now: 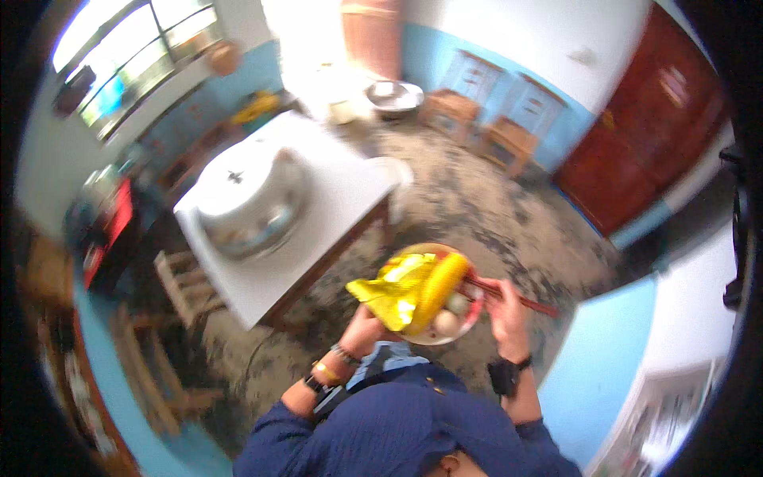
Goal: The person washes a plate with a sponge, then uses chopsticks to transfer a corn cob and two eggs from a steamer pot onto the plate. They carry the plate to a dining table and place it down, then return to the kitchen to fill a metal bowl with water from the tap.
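A round plate [438,341] is held in front of my body, tilted and slightly blurred. On it lie a yellow corn cob [440,292], a pale egg [447,323] and a greyish-green egg-like item [458,303]. A shiny gold foil packet [396,289] covers the plate's left side and overhangs its edge. My left hand [365,331] grips the plate from the left, its fingers partly hidden under the packet. Dark red chopsticks [536,305] pass through my right hand [506,316], their tips over the plate. Whether this hand also touches the rim, I cannot tell.
A white-topped table [351,179] at left bears a large domed food cover [238,185]. Wooden chairs stand by the far wall, one chair [509,140] near a dark red door [650,119]. A wooden stool [185,286] is beside the table. Metal basins [396,98] sit near the doorway.
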A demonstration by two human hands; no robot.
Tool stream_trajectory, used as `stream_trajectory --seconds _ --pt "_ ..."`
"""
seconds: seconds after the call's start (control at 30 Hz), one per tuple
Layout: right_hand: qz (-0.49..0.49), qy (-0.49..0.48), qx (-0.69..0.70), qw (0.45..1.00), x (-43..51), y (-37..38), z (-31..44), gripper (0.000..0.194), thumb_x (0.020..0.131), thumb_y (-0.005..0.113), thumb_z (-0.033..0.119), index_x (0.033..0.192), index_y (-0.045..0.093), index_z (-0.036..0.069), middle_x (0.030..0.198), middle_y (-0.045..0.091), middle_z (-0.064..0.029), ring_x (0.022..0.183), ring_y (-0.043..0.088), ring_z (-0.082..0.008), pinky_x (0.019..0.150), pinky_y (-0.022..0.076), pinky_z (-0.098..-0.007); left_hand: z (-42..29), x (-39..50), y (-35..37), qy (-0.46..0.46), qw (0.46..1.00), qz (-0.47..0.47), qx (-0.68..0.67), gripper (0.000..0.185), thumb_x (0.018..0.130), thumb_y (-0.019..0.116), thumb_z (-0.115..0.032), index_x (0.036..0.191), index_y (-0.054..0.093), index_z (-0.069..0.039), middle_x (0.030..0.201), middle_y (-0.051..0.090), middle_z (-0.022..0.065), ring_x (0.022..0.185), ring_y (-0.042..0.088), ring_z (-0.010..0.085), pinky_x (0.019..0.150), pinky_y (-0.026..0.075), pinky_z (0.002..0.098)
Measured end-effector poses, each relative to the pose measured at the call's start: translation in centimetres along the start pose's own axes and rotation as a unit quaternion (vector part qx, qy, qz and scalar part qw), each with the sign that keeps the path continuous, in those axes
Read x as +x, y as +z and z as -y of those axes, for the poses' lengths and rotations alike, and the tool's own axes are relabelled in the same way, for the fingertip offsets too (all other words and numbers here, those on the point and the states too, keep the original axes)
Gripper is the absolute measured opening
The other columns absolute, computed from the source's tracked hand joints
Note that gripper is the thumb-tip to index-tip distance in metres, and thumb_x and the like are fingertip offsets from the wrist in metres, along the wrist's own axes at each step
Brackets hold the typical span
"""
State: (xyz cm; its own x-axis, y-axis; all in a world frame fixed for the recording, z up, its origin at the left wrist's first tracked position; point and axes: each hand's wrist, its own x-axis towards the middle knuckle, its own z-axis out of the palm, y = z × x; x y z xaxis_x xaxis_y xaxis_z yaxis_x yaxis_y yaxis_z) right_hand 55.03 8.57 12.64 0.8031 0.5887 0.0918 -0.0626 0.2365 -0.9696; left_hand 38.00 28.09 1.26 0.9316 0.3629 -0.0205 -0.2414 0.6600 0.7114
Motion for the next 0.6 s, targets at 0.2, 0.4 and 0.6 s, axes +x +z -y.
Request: stream_trajectory --seconds 0.2,0.4,0.6 --pt "0.038 -0.005 -0.045 0.998 -6.7 -0.3 -1.8 0.045 0.104 0.039 0.038 0.115 0.064 0.001 0.108 0.067 -0.0090 0.098 0.064 -0.0166 0.087 0.0512 -0.0312 -0.6 -8.0 1.6 0.002 0.999 -0.030 0.039 0.040 0.091 0.063 -0.014 0.129 0.053 -0.007 0.123 0.060 0.0104 0.099 0.066 0.0250 0.072 0.059 0.0377" --pt "0.009 0.031 -0.004 0.999 -16.4 1.1 -0.6 0.039 0.102 0.046 0.042 0.103 0.067 0.009 0.099 0.066 -0.0006 0.090 0.060 -0.0112 0.080 0.0488 -0.0290 0.3 -15.7 11.1 0.054 0.980 0.097 0.163 0.042 0.092 0.062 -0.018 0.130 0.051 -0.006 0.125 0.058 0.0093 0.104 0.062 0.0229 0.078 0.056 0.0359" --pt "0.057 -0.014 -0.055 0.997 -16.5 1.5 3.2 0.037 0.103 0.047 0.033 0.092 0.069 0.006 0.091 0.066 -0.0020 0.083 0.056 -0.0114 0.075 0.0459 -0.0298 1.4 -16.7 23.1 0.175 0.926 0.151 0.298 0.043 0.093 0.060 -0.022 0.132 0.049 -0.006 0.127 0.055 0.0082 0.109 0.058 0.0208 0.085 0.052 0.0341"
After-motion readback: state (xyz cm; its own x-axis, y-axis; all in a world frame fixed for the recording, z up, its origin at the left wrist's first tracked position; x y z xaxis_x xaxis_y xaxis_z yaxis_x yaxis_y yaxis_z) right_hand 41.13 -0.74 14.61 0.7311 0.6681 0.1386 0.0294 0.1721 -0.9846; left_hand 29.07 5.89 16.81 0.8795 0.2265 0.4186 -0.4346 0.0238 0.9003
